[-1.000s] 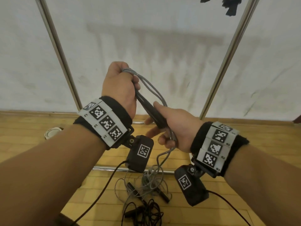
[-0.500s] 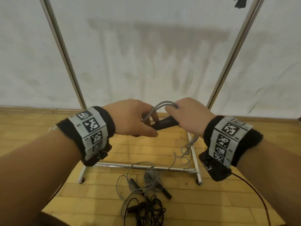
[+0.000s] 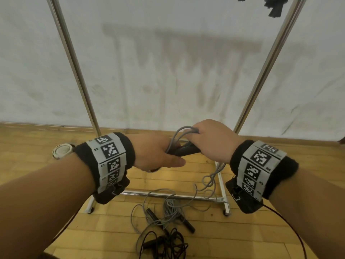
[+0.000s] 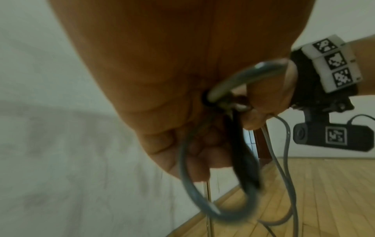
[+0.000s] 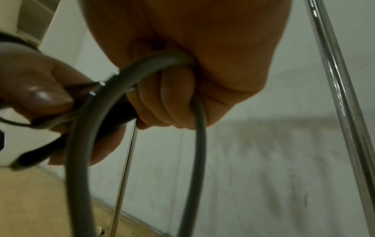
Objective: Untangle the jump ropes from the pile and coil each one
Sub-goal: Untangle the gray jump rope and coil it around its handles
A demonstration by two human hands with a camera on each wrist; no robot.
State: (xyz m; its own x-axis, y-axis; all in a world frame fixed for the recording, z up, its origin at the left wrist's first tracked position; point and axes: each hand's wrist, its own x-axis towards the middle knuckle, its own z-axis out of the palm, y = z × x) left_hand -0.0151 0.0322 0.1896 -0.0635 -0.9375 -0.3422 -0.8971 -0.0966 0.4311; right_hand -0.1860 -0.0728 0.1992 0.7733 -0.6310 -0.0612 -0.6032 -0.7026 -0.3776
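Both hands hold one grey jump rope [image 3: 177, 134] in the air before me. My left hand [image 3: 158, 156] grips its black handle [image 3: 183, 150] and a loop of grey cord [image 4: 188, 181]. My right hand [image 3: 209, 141] is curled round the handle's other end [image 5: 115, 118] and the cord [image 5: 146, 69], which trails down [image 3: 214, 176] to the floor. There a tangled pile lies: grey rope with black handles [image 3: 168, 208] and a black rope [image 3: 168, 243] nearer me.
A chrome clothes rack stands ahead, its base bar [image 3: 168, 195] just beyond the pile and its uprights [image 3: 74, 68] against a white wall. A coiled white rope [image 3: 62, 149] lies on the wooden floor at the left. Black camera cables hang from both wrists.
Both hands came down from chest height and levelled out. The right hand moved from the handle's lower end up over the cord loop. The handle now lies nearly horizontal.
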